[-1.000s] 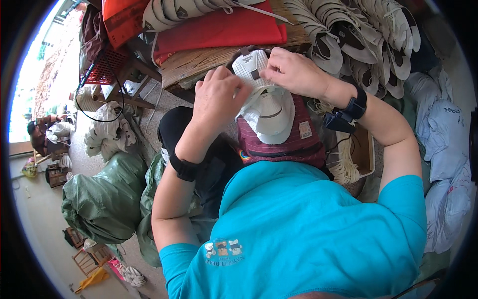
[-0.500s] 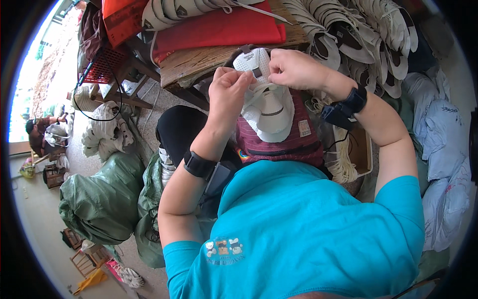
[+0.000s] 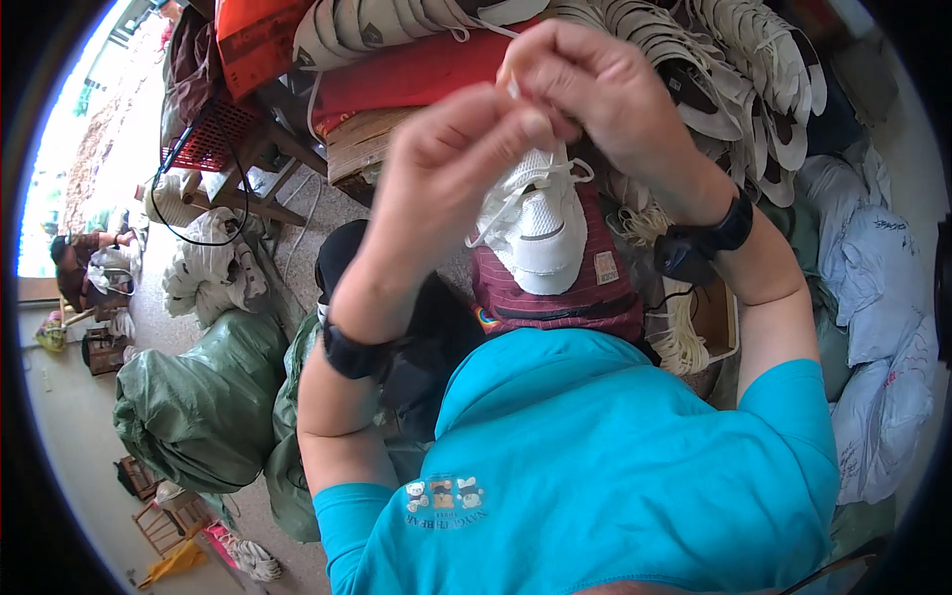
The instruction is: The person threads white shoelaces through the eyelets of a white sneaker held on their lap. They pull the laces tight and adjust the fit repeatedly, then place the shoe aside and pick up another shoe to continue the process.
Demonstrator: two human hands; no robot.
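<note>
A white mesh shoe upper [image 3: 543, 243] rests on the maroon striped cloth [image 3: 565, 309] over my lap, its toe toward me. White lace lies in loops across it. Above its far end, my left hand [image 3: 446, 164] and my right hand [image 3: 600, 89] are raised close together. Both have fingers curled in a pinch, and a small white end of the shoelace [image 3: 514, 89] shows between them. The left hand is smeared a little by motion. My hands hide the far part of the upper.
Stacked shoe uppers [image 3: 377, 30] lie beyond on red cloth over a wooden table [image 3: 362, 149]. More uppers [image 3: 734, 69] hang at the right, above a box with a lace bundle [image 3: 684, 337]. Green sacks [image 3: 203, 397] stand left, pale sacks [image 3: 873, 278] right. A person [image 3: 84, 263] sits far left.
Both hands have risen away from the upper and come together, fingers still pinched. Lace now loops loosely over the upper, which sits slightly nearer to me.
</note>
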